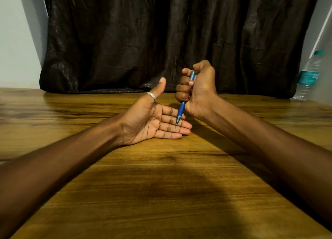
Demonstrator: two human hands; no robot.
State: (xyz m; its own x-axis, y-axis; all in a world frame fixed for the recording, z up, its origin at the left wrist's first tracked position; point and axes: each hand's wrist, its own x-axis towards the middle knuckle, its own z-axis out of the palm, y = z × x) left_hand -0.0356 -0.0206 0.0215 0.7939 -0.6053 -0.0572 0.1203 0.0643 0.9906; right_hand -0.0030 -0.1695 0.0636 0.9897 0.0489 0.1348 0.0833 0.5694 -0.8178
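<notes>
My right hand (198,87) grips a blue pen (181,111) in a fist, held nearly upright with its tip pointing down. The pen's tip sits just over the fingers of my left hand (152,121); whether it touches them I cannot tell. My left hand lies palm up on the wooden table (161,184), fingers straight and together, thumb raised. A silver ring (151,95) is on that thumb. Most of the pen's middle is hidden inside my right fist.
A dark crinkled curtain (161,41) hangs behind the table's far edge. A clear plastic water bottle (308,77) with a teal cap and label stands at the far right of the table. Pale walls flank the curtain.
</notes>
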